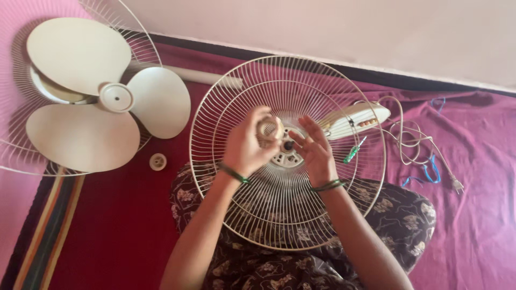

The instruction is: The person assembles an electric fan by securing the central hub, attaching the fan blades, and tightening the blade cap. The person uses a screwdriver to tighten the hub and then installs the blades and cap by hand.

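Head view: left hand pinches cream ring; right hand spread, perhaps touching spindle.

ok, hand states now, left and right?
Left hand: closed on a cream round plastic ring nut.
Right hand: open, fingers by the fan's black centre shaft.

Honestly, looking down at my spot on the floor here, I can't see a single package, box or wrapper anywhere. No signs, and no screen of any kind either. I can't make out any label or sticker on anything in view; if some part carries a tiny one, it's too small and blurry for me to tell.
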